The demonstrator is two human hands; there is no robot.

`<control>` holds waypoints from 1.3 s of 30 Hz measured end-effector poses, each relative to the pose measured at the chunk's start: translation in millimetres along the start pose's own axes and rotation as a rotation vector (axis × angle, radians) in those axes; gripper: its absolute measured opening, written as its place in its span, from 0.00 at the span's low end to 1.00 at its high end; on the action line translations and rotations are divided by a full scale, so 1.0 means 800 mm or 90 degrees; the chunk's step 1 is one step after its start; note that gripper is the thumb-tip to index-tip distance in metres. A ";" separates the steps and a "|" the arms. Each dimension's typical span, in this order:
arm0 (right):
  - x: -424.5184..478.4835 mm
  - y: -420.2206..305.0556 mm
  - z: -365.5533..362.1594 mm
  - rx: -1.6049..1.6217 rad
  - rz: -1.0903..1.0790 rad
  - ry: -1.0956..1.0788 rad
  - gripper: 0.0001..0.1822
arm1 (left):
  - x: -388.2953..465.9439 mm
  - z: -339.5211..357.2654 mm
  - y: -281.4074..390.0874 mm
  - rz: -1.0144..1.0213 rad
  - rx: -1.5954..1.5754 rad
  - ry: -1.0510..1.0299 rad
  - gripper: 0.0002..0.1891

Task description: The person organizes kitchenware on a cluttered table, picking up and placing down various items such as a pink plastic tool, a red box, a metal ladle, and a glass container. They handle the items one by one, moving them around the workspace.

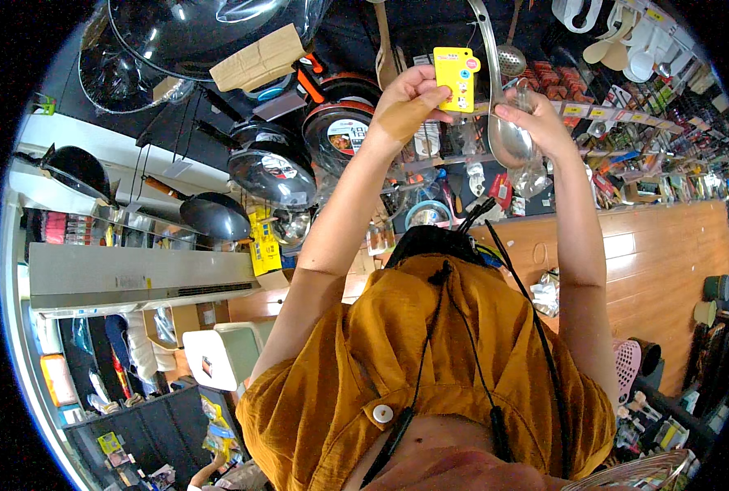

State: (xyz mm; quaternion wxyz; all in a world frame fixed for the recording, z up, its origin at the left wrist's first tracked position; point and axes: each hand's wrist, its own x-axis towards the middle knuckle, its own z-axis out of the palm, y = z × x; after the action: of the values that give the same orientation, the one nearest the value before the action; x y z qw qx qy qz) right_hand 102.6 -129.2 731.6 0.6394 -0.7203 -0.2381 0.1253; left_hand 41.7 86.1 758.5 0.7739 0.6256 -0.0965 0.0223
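Note:
My left hand (410, 107) pinches a yellow hang tag (454, 80) between thumb and fingers. The tag bears writing and small pictures. My right hand (542, 126) is closed around the edge of a large stainless steel serving spoon (504, 140), with the thumb on the metal near the neck. Clear plastic film (529, 178) hangs about the bowl. The spoon's long handle runs up out of the picture, so its end is hidden. Right behind it hangs a metal skimmer (511, 62). Left of the tag, a wooden turner (385, 49) hangs above my left hand.
Frying pans (273, 172) and a wok (215, 216) hang to the left, beyond my left forearm. White plastic utensils (640, 58) hang at upper right above a shelf edge with price labels (607, 113). A person's hand (218, 460) shows at lower left near packaged goods.

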 end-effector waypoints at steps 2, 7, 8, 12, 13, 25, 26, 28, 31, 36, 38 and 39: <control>0.001 -0.002 0.001 0.000 0.004 -0.006 0.18 | -0.004 -0.003 0.002 0.018 -0.009 -0.001 0.14; 0.005 0.001 0.003 0.007 -0.004 -0.001 0.17 | -0.006 -0.004 0.007 0.026 -0.014 -0.006 0.14; 0.005 0.000 0.004 0.007 -0.007 0.001 0.17 | -0.007 -0.004 0.008 0.028 -0.017 -0.008 0.14; 0.005 -0.005 0.005 0.008 -0.012 -0.005 0.15 | -0.006 -0.003 0.008 0.045 -0.006 -0.014 0.14; 0.005 -0.006 0.004 0.005 -0.018 -0.013 0.15 | -0.006 -0.004 0.008 0.046 -0.002 -0.019 0.14; 0.004 -0.007 0.007 0.024 -0.011 0.001 0.15 | -0.004 -0.005 0.003 0.047 -0.012 -0.025 0.18; 0.004 -0.007 0.007 0.024 -0.012 0.003 0.15 | -0.004 -0.005 0.003 0.047 -0.011 -0.024 0.17; 0.004 -0.007 0.007 0.021 -0.011 0.002 0.15 | -0.004 -0.003 0.004 0.047 -0.011 -0.021 0.16; 0.005 -0.009 0.008 0.016 -0.001 0.005 0.15 | -0.006 -0.002 0.006 0.045 0.000 -0.016 0.15; 0.005 -0.011 0.008 -0.002 0.006 0.008 0.15 | -0.006 -0.004 0.003 0.049 -0.001 -0.020 0.15; 0.006 -0.010 0.008 0.003 0.002 0.005 0.16 | -0.005 -0.005 0.001 0.054 -0.003 -0.024 0.15; 0.006 -0.009 0.007 -0.002 -0.001 0.007 0.16 | -0.005 -0.005 0.001 0.054 -0.003 -0.024 0.15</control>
State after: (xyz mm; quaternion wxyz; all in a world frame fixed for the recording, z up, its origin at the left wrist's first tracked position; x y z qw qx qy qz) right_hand 102.7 -121.0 738.8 0.6397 -0.7217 -0.2353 0.1205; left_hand 38.5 90.7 757.8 0.7719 0.6191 -0.1378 0.0429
